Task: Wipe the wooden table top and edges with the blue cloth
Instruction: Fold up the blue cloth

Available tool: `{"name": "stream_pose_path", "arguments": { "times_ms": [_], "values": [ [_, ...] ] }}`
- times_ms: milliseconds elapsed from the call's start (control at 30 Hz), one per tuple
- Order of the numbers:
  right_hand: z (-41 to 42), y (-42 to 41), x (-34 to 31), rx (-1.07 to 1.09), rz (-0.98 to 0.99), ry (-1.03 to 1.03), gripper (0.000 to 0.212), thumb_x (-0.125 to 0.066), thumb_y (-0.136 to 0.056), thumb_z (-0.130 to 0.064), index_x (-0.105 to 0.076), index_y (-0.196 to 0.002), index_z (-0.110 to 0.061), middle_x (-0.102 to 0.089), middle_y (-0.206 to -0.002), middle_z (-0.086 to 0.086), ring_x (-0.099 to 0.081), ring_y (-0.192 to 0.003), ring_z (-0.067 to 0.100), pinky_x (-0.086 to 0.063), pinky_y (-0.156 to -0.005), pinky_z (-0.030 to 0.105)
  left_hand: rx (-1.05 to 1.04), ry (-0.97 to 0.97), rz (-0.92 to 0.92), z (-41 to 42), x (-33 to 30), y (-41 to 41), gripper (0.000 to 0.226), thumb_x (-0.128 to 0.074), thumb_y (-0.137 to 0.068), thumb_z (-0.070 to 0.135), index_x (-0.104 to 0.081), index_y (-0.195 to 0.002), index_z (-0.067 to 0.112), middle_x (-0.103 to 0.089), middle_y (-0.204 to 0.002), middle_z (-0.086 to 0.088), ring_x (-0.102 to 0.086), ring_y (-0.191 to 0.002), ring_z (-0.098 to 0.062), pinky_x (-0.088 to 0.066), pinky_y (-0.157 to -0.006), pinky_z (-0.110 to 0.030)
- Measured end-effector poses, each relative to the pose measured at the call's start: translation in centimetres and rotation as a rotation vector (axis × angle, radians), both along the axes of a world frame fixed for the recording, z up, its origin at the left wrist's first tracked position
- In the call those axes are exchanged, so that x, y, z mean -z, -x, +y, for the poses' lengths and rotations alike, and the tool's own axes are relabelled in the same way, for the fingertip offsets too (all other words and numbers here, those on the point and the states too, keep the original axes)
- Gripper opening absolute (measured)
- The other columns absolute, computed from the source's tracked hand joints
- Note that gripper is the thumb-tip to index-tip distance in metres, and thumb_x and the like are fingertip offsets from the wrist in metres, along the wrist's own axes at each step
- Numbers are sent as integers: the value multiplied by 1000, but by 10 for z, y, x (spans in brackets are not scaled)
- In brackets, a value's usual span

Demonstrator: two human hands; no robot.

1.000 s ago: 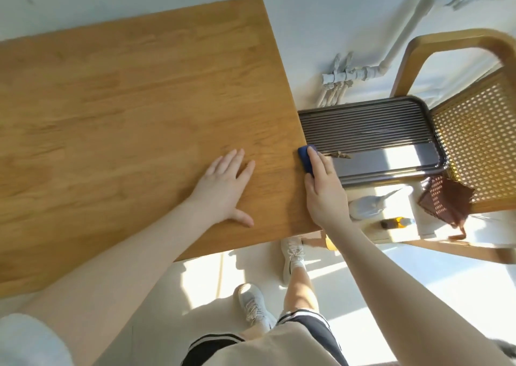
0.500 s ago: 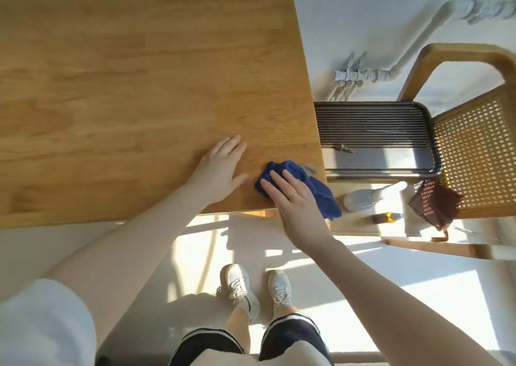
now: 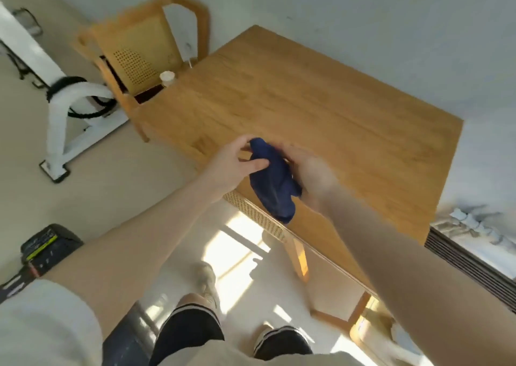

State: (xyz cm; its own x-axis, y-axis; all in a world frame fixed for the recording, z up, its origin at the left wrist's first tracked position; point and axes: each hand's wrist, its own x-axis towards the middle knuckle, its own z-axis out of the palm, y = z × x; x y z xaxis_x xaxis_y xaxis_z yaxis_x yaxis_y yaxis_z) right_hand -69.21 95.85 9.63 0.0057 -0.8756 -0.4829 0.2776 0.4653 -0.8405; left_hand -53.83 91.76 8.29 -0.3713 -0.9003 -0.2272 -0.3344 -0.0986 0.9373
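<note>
Holding the blue cloth [image 3: 275, 182] bunched between both hands just above the wooden table's [image 3: 321, 108] near edge, left hand [image 3: 233, 167] pinching it, blurred right hand [image 3: 311, 174] apparently gripping it, no wiping underway; how much is done, I cannot tell.

Right hand [image 3: 312, 174] motion-blurred, fingers perhaps curled behind cloth [image 3: 275, 181]. Table [image 3: 321, 108] near edge partly hidden by forearms. Radiator [image 3: 472, 265] cut off at right.
</note>
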Motion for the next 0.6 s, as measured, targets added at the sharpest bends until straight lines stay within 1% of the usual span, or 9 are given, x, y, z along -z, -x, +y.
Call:
{"name": "stream_pose_path", "arguments": {
  "times_ms": [67, 133, 233, 300, 367, 400, 467, 533, 600],
  "values": [
    [-35, -28, -9, -35, 122, -103, 18, -50, -93, -17, -64, -82, -12, -66, -88, 2, -60, -91, 22, -49, -70, 33, -69, 2, -7, -18, -4, -35, 41, -67, -84, 11, -54, -122, 17, -61, -117, 0, -58, -107, -13, -48, -94, -32],
    [-68, -57, -14, -179, 202, -116, 16, -49, -92, -12, -60, -81, -9, -62, -88, 6, -58, -84, 21, -47, -64, 31, -117, 25, -32, -38, -6, -69, 33, -66, -84, 8, -58, -114, 19, -64, -109, 3, -59, -105, -12, -49, -89, -26],
    [-118, -109, -11, -489, 360, -20, 8, -51, -93, -15, -56, -91, -10, -62, -95, 8, -62, -86, 22, -54, -71, 30, -163, 29, -63, -76, -5, -126, 30, -65, -84, 3, -62, -109, 18, -66, -99, 5, -62, -92, -9, -47, -78, -20],
    [-158, -154, -7, -632, 504, 40, 17, -49, -94, -20, -56, -104, -7, -63, -107, 13, -62, -98, 27, -54, -87, 38, -190, -7, -81, -108, -2, -168, 26, -64, -84, 1, -64, -104, 17, -66, -93, 6, -63, -84, -8, -47, -73, -19],
    [-202, -204, -3, -689, 560, 88, 29, -50, -93, -22, -55, -114, -3, -62, -113, 18, -60, -104, 32, -49, -93, 46, -256, -19, -91, -144, -1, -212, 23, -63, -83, -1, -63, -99, 17, -65, -86, 7, -61, -77, -7, -47, -69, -19],
    [-225, -227, -3, -709, 559, 118, 28, -52, -92, -23, -57, -114, -5, -63, -110, 17, -60, -102, 31, -50, -91, 45, -286, -5, -111, -164, -1, -235, 22, -63, -83, -1, -63, -97, 16, -64, -84, 6, -60, -75, -8, -47, -69, -20],
    [-273, -270, -3, -764, 560, 181, 16, -56, -91, -23, -62, -99, -10, -66, -94, 10, -61, -88, 23, -52, -75, 34, -333, 43, -174, -206, -7, -282, 18, -64, -83, 1, -64, -96, 14, -63, -81, 5, -59, -72, -8, -48, -67, -18],
    [-319, -309, -8, -820, 573, 224, 6, -61, -88, -22, -60, -86, -16, -63, -82, 2, -59, -77, 17, -46, -65, 27, -346, 76, -285, -244, -16, -330, 16, -66, -82, 6, -65, -97, 12, -64, -81, 2, -60, -72, -9, -48, -64, -17],
    [-364, -343, -15, -837, 624, 279, 8, -65, -84, -21, -59, -85, -16, -62, -79, 0, -58, -73, 14, -44, -62, 25, -317, 102, -390, -281, -17, -373, 14, -67, -82, 11, -65, -96, 9, -66, -90, -9, -64, -81, -23, -51, -70, -31]
  ]
}}
